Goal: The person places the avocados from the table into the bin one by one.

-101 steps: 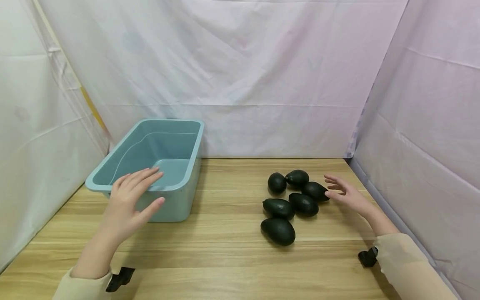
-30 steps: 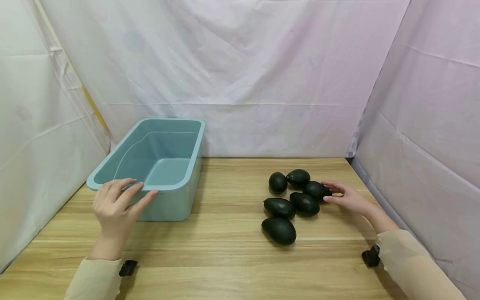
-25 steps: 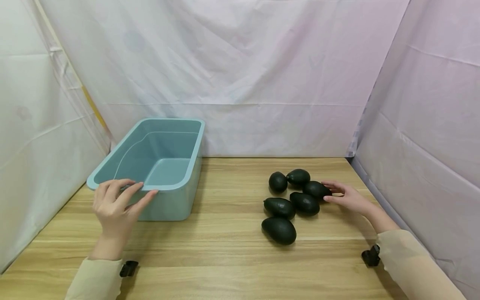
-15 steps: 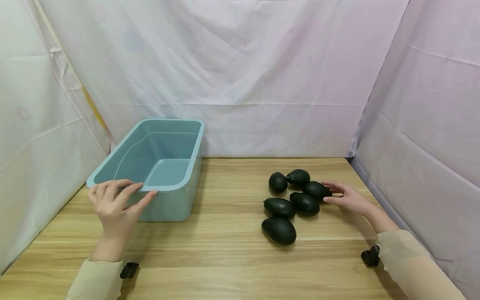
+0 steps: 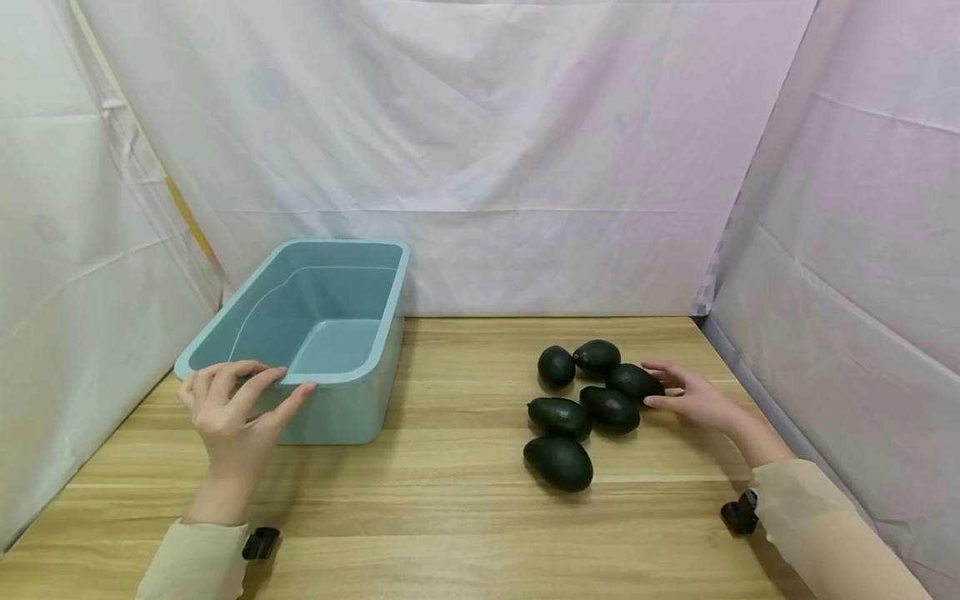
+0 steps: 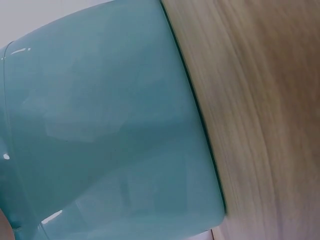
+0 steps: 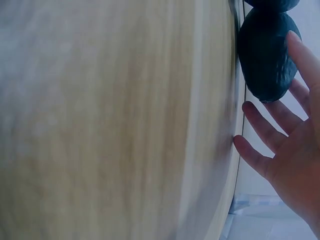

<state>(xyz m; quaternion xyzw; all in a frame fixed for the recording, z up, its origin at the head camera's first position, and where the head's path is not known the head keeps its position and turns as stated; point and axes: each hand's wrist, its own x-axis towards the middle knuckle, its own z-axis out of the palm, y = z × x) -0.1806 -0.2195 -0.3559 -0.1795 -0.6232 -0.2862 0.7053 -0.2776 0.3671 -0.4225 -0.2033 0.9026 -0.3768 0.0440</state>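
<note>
My left hand (image 5: 232,421) pinches the near rim of a deep blue plastic bin (image 5: 337,417), fingertips over the inside edge and thumb on the outer side. The bin's outer wall (image 6: 105,105) fills most of the left wrist view. On the right, thumb and fingers of my right hand (image 5: 697,398) lie on either side of the end of a dark green avocado (image 5: 632,381), which rests on the table. In the right wrist view the thumb overlaps this avocado (image 7: 267,55); the lower fingers are spread below its end. How firmly it is held does not show.
Several more avocados lie close by, among them one at the front (image 5: 558,463) and one at the back (image 5: 597,357). The wooden table (image 5: 465,517) ends at a white cloth backdrop (image 5: 510,167). A cloth side wall (image 5: 847,292) stands close beyond the right arm.
Since the oldest frame, my left hand has come down onto the bin's near rim and my right hand has closed in around the rightmost avocado's end. Over the last second, both hands hardly move.
</note>
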